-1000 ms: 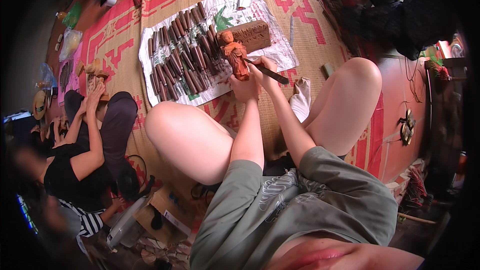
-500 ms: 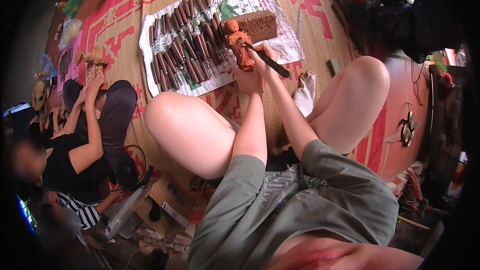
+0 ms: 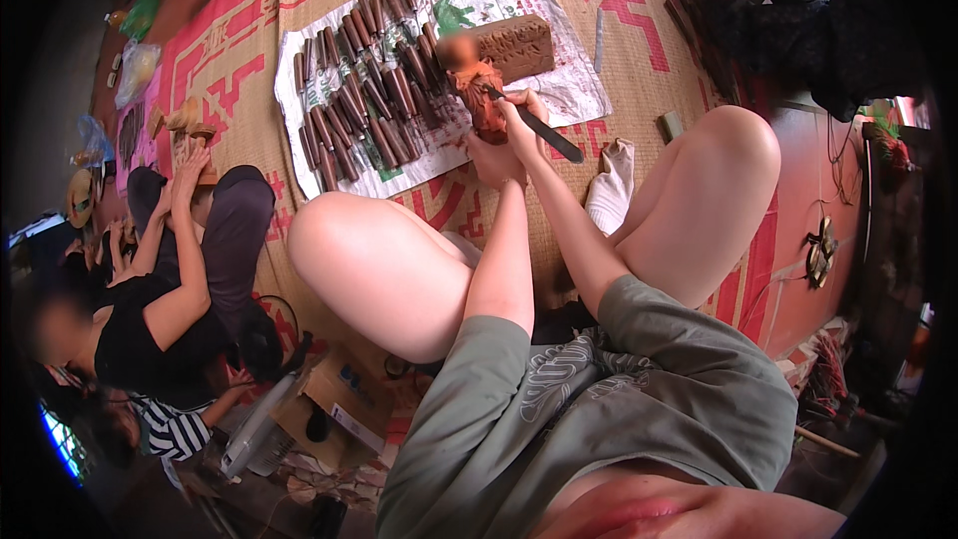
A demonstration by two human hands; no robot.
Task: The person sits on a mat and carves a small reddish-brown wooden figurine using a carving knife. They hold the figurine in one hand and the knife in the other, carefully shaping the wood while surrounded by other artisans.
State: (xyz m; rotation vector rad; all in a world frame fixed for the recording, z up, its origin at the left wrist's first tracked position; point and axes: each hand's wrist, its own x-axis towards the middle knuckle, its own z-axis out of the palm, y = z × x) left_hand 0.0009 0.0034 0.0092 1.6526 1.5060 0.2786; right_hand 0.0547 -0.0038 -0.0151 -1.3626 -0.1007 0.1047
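Note:
A reddish carved wooden figurine (image 3: 481,98) is tilted up against the end of a brown carved block (image 3: 519,46). My left hand (image 3: 493,162) is closed round the figurine's lower end. Closed on a dark carving tool (image 3: 555,139), my right hand (image 3: 525,120) sits just above and beside the left. The tool's tip meets the figurine's middle, and its dark shaft slants down to the right past my fingers. My fingertips partly cover the figurine's right side.
Rows of wooden-handled carving tools (image 3: 371,95) lie on a white printed sheet (image 3: 581,105), left of the block. Beneath is a red-patterned straw mat (image 3: 235,70). At the left sits another person (image 3: 150,324), hands on a pale wooden carving (image 3: 185,125). A cardboard box (image 3: 339,404) stands behind them.
The tool's handle end has shifted slightly down and right. Both hands keep their hold on the figurine and tool. My view has tilted a little.

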